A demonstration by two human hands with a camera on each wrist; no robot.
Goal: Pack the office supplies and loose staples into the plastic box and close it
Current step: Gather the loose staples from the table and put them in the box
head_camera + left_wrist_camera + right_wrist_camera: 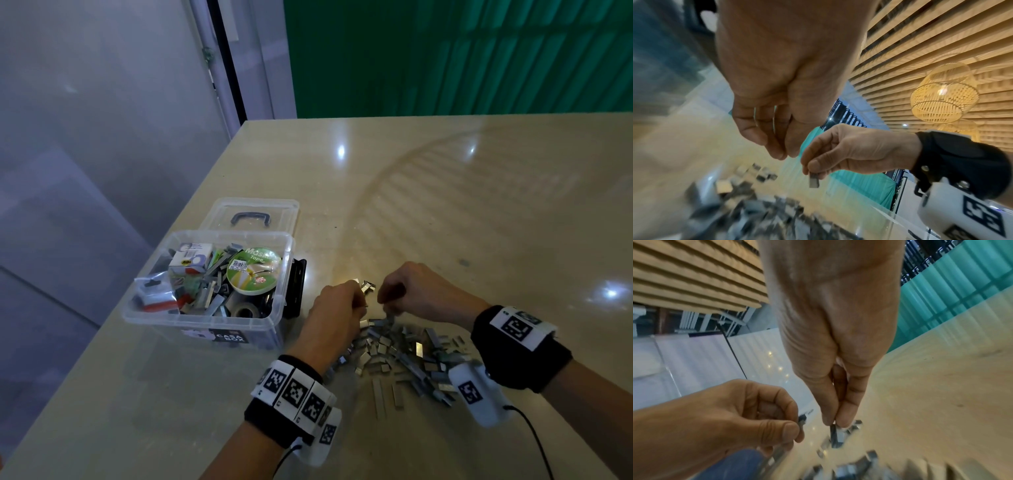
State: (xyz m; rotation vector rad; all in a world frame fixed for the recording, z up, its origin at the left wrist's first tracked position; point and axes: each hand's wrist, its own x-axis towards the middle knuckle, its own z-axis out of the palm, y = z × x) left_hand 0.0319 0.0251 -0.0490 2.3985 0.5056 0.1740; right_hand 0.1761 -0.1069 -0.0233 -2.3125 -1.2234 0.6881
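Note:
A clear plastic box (144,317) stands open at the table's left, filled with a masking tape roll (254,271), small packets and staple strips. Its lid (219,214) lies tipped back behind it. Loose staples (404,353) lie in a pile to the right of the box. My left hand (358,298) hovers over the pile's near-left side with its fingers curled round several staples (366,286). Beside it my right hand (387,305) pinches a short staple strip (813,180) between thumb and fingers, just above the pile (851,467). The left hand (797,428) sits close by in the right wrist view.
A black latch (296,287) hangs on the box's right side. The table's left edge (191,202) runs diagonally close behind the box. Bare glossy tabletop (479,205) stretches beyond and to the right of my hands.

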